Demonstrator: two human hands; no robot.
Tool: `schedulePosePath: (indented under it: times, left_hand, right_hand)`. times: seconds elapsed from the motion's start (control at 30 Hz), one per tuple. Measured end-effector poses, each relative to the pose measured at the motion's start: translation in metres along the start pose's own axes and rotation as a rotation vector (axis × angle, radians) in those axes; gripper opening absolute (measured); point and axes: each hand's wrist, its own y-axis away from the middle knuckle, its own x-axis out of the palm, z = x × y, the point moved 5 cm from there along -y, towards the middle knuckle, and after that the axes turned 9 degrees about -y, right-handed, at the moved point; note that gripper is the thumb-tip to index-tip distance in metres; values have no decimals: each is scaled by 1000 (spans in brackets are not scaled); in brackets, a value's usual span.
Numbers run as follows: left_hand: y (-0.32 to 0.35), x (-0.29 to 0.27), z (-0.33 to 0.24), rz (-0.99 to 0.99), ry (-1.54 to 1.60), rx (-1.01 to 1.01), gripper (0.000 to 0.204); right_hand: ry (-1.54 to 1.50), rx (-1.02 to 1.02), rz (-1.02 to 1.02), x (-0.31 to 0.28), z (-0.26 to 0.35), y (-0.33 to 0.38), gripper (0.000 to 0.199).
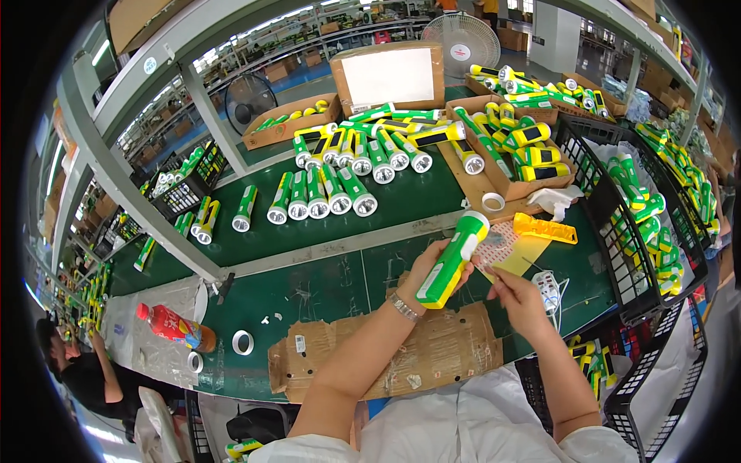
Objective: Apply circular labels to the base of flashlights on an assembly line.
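My left hand (426,265) is wrapped around a green and yellow flashlight (455,261). It is tilted, with its white-rimmed head pointing away from me and up to the right. Just right of it, my right hand (515,299) is closed, thumb and fingertips pinched together; what they hold is too small to make out. Beyond those fingertips lies a sheet of small pinkish labels (503,241) on a yellow sheet (532,251). A worn flat piece of cardboard (455,347) spreads on the green table under my forearms.
Several flashlights (340,193) stand in rows across the bench. A cardboard box of flashlights (513,185) and black crates (617,255) are to the right. An orange plastic tray (545,228) and white power strip (546,289) lie nearby. A drink bottle (176,327) and tape roll (242,343) are left.
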Motion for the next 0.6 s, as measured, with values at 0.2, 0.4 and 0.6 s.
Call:
schedulePosePath:
  times: [0.2,0.4,0.6]
  left_hand:
    - [1,13,13,12,123,-144,40]
    - [14,31,-12,-211,-589,244,34]
    - [19,34,-16,-436,-1175,786,48]
  right_hand:
    - [846,-697,-79,7,87,-22,17]
    - [1116,-973,40,30,87,-16,20]
    - [1111,-996,-79,17,66,-1,21]
